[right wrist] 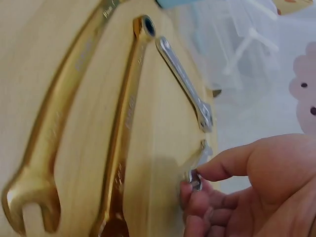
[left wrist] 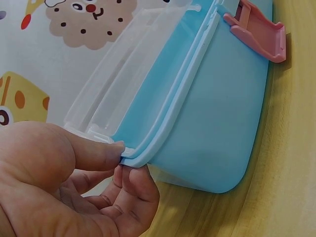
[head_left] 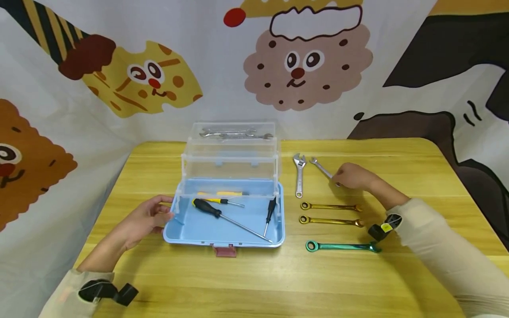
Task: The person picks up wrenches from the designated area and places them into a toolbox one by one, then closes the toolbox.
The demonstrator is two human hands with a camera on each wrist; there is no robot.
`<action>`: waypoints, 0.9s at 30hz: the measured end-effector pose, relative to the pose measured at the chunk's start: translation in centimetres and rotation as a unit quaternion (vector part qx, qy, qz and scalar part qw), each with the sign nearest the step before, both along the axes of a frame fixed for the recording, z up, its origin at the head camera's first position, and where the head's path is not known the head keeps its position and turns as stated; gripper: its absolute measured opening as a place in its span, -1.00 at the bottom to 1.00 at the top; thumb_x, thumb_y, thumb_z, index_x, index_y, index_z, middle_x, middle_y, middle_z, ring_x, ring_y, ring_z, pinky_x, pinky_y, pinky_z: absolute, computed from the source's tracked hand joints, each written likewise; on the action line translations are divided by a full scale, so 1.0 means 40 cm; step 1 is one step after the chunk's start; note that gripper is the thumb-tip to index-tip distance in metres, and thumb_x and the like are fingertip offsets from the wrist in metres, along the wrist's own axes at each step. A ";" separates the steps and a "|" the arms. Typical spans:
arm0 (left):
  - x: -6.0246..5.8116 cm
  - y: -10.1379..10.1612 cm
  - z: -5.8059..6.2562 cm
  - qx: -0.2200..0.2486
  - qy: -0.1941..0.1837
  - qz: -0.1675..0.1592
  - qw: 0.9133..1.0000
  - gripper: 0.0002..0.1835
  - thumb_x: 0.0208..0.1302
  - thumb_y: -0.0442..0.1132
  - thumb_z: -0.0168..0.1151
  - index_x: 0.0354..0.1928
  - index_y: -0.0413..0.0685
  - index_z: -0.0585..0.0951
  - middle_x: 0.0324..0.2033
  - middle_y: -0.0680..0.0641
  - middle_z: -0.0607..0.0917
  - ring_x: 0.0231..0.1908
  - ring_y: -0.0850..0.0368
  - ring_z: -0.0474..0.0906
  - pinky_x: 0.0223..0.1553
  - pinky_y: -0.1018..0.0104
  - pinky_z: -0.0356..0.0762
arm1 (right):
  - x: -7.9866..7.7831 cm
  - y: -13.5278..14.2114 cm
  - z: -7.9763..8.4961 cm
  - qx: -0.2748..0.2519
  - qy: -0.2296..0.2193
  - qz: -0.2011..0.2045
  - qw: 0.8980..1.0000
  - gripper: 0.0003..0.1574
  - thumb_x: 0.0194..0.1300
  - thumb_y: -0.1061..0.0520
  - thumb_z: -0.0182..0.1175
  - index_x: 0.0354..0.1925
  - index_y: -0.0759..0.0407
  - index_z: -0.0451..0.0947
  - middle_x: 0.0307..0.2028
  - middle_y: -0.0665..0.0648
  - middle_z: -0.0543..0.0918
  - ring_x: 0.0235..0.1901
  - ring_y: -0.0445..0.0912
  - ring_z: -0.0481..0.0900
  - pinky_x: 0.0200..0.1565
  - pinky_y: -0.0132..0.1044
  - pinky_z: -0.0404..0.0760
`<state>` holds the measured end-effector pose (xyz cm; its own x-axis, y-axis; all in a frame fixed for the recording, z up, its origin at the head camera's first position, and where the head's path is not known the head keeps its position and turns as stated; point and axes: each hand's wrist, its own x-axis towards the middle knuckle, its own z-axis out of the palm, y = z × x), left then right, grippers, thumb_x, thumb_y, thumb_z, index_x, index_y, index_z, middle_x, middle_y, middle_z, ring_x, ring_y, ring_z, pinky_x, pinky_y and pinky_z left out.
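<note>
Sleeves: left sleeve (head_left: 59, 296) is in front of the blue box (head_left: 195, 227), off to its left; right sleeve (head_left: 441, 247) is to its right. Each has a small black camera (head_left: 126, 295).
Pink latch (head_left: 225, 252): sticks out at the box's front, undone, which fits with the box being open.
Green wrench (head_left: 342, 247): flat on the counter (head_left: 254, 282), right of the box's front.
Left hand (head_left: 143, 221): at the box's left side, thumb on top of the rim and fingers under it, pinching. Maybe this stops the box from sliding.
Screwdrivers: inside the box, a long black screwdriver (head_left: 216, 212), a yellow screwdriver (head_left: 218, 201) and a little black screwdriver (head_left: 271, 212) by the right wall.
Gold wrenches (head_left: 332, 221): two, right of the box, side by side, perhaps so they are easy to grab.
Right hand (head_left: 354, 176): right of the box, thumb and fingers nearly closed, pinching one end of the silver wrench (head_left: 323, 169). I can't tell if it is lifted.
Adjustable wrench (head_left: 300, 176): just right of the box, between it and the silver wrench.
Clear trays (head_left: 234, 168): raised like steps over the box's back, likely so hands can reach inside. Shiny wrenches (head_left: 226, 133) lie in the top one.
Wall cloth (head_left: 214, 44): behind the box, with funny cookie faces.
</note>
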<state>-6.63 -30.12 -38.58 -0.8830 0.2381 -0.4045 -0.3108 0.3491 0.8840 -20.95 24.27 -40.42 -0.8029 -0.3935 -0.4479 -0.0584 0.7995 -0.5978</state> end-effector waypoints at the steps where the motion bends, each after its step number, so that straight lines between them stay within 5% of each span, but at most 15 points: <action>1: 0.000 0.000 0.001 0.000 0.000 0.001 1.000 -0.45 0.53 -0.37 0.08 0.40 -0.48 0.17 -0.06 -0.28 0.53 -0.26 0.05 0.59 -0.32 0.17 0.66 | -0.002 0.005 0.005 -0.007 -0.003 -0.009 1.000 -0.60 0.57 0.17 -0.03 -0.26 0.44 0.60 -0.59 0.04 0.39 -0.65 -0.15 0.15 -0.54 -0.26 0.26; 5: -0.001 0.001 0.000 0.001 -0.002 0.003 1.000 -0.45 0.53 -0.37 0.08 0.40 -0.48 0.17 -0.06 -0.28 0.53 -0.26 0.06 0.59 -0.31 0.17 0.66 | -0.004 0.020 0.016 -0.033 -0.012 -0.052 0.998 -0.59 0.61 0.09 -0.05 0.01 0.49 0.39 -0.23 0.34 0.56 -0.54 -0.08 0.24 -0.44 -0.18 0.33; 9: -0.001 0.000 -0.004 0.001 -0.001 0.004 1.000 -0.45 0.53 -0.37 0.08 0.40 -0.48 0.17 -0.06 -0.25 0.54 -0.24 0.09 0.59 -0.30 0.17 0.66 | -0.003 0.033 0.010 -0.029 0.006 -0.085 0.996 -0.27 0.58 -0.16 0.02 0.22 0.51 0.26 0.07 0.50 0.47 -0.31 0.07 0.40 -0.29 -0.10 0.41; 13: -0.001 -0.003 -0.008 0.004 0.001 0.004 1.000 -0.46 0.53 -0.38 0.07 0.40 -0.48 0.17 -0.05 -0.26 0.55 -0.25 0.11 0.59 -0.31 0.16 0.66 | -0.003 0.039 -0.010 -0.030 0.031 -0.105 0.994 0.00 0.48 -0.32 0.10 0.39 0.48 0.18 0.18 0.50 0.37 0.00 0.23 0.42 -0.08 0.01 0.46; 18: 0.001 -0.004 -0.010 0.009 0.001 0.002 1.000 -0.46 0.53 -0.38 0.07 0.39 -0.49 0.16 -0.06 -0.25 0.55 -0.25 0.11 0.60 -0.31 0.17 0.66 | -0.003 0.035 -0.041 -0.063 0.069 -0.125 0.988 -0.02 0.46 -0.27 0.18 0.49 0.33 0.15 0.25 0.48 0.35 0.11 0.26 0.40 -0.06 0.02 0.48; 22: -0.002 -0.001 -0.005 0.009 0.004 0.000 1.000 -0.47 0.54 -0.38 0.06 0.39 -0.48 0.16 -0.11 -0.19 0.52 -0.28 0.12 0.55 -0.31 0.19 0.65 | -0.003 0.031 -0.063 -0.081 0.120 -0.119 0.982 -0.21 0.47 -0.13 0.23 0.44 0.27 0.31 0.03 0.40 0.50 -0.19 0.12 0.47 -0.29 -0.16 0.46; 27: 0.002 -0.002 -0.004 0.003 0.001 0.004 1.000 -0.45 0.54 -0.37 0.07 0.41 -0.48 0.16 -0.08 -0.21 0.52 -0.26 0.12 0.55 -0.31 0.18 0.65 | -0.002 0.030 -0.099 -0.095 0.174 -0.106 0.974 -0.45 0.49 0.00 0.23 0.28 0.30 0.54 -0.28 0.25 0.57 -0.53 -0.09 0.28 -0.50 -0.29 0.28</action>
